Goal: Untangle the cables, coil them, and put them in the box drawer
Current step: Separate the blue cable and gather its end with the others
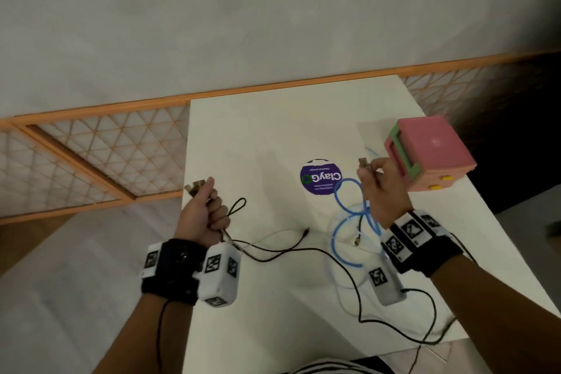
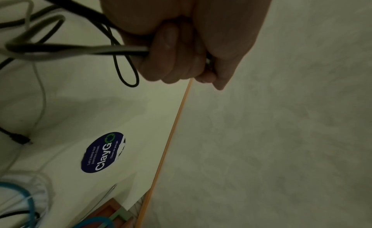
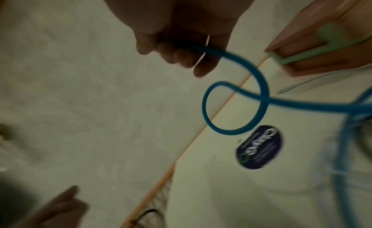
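At the table's left edge my left hand (image 1: 202,210) is a fist around a gathered black cable (image 2: 80,49), with connectors poking out above the thumb. A small loop hangs beside the fingers, and the rest trails right across the white table (image 1: 258,136) to a plug end (image 1: 306,231). My right hand (image 1: 376,188) is raised and grips a blue cable (image 3: 261,90) near its connector. The blue cable's loops (image 1: 335,197) hang down and lie tangled with a pale cable beneath. The pink box (image 1: 431,149) with a green drawer front stands just right of that hand.
A round purple ClayGo sticker (image 1: 320,177) lies flat between my hands. Thin black wires from the wrist cameras run over the table's near right corner. An orange-framed lattice rail (image 1: 91,149) borders the table's far and left sides.
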The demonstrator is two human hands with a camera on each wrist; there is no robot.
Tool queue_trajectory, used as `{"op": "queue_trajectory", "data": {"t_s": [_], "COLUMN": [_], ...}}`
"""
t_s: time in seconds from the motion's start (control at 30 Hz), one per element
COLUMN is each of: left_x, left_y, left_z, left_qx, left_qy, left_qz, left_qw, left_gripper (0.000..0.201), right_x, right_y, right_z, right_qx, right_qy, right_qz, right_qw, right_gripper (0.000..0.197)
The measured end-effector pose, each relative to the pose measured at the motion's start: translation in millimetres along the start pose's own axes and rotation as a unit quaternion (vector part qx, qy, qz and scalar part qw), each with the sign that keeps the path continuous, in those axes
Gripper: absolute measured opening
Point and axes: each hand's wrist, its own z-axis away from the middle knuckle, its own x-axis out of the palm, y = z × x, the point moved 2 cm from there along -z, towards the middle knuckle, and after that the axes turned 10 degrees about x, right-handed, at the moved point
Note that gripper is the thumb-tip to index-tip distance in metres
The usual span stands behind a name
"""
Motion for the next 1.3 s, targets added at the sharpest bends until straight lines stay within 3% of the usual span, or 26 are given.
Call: {"op": "queue_trajectory", "data": {"t_s": [0.1,0.17,0.23,0.37,0.63,0.7,0.77,0.83,0.93,1.07,1.17,1.3], "left_x": [10,21,30,31,17,11,4,-5,-12,-24,-38,-42], "left_y": [-7,-14,-21,-35,-52,-48,-42,-35,-31,-13,12,17], "left_z": [6,14,22,34,43,37,30,24,21,13,6,3], "left_qx": [0.022,0.043,0.063,0.097,0.094,0.116,0.141,0.154,0.169,0.161,0.191,0.205], "left_qy": [-0.015,-0.029,-0.047,-0.095,-0.053,-0.025,-0.01,0.007,0.053,0.13,0.129,0.137], "left_qz": [0.011,0.005,-0.022,-0.079,-0.114,-0.095,-0.059,-0.032,-0.007,0.097,0.147,0.098], "left_qw": [1.0,0.999,0.997,0.988,0.988,0.988,0.988,0.987,0.984,0.974,0.962,0.964], "left_gripper": [0.038,0.034,0.026,0.015,0.017,0.017,0.019,0.022,0.027,0.03,0.036,0.038], "right_x": [42,71,92,116,127,123,111,95,74,48,27,21], "right_y": [-16,-20,-23,-21,-8,5,20,35,49,78,101,102], "right_z": [17,37,50,56,63,61,54,44,35,31,30,38], "right_qx": [-0.012,-0.026,-0.032,-0.047,0.038,0.047,0.036,0.028,0.043,0.103,0.145,0.106], "right_qy": [-0.117,-0.203,-0.239,-0.257,-0.289,-0.292,-0.279,-0.267,-0.276,-0.294,-0.249,-0.242], "right_qz": [0.032,0.048,0.041,0.048,-0.009,0.046,0.124,0.217,0.343,0.45,0.435,0.414], "right_qw": [0.993,0.978,0.97,0.964,0.957,0.954,0.952,0.939,0.897,0.837,0.853,0.871], "right_gripper": [0.01,0.026,0.036,0.035,0.025,0.027,0.013,0.025,0.041,0.041,0.038,0.036]}}
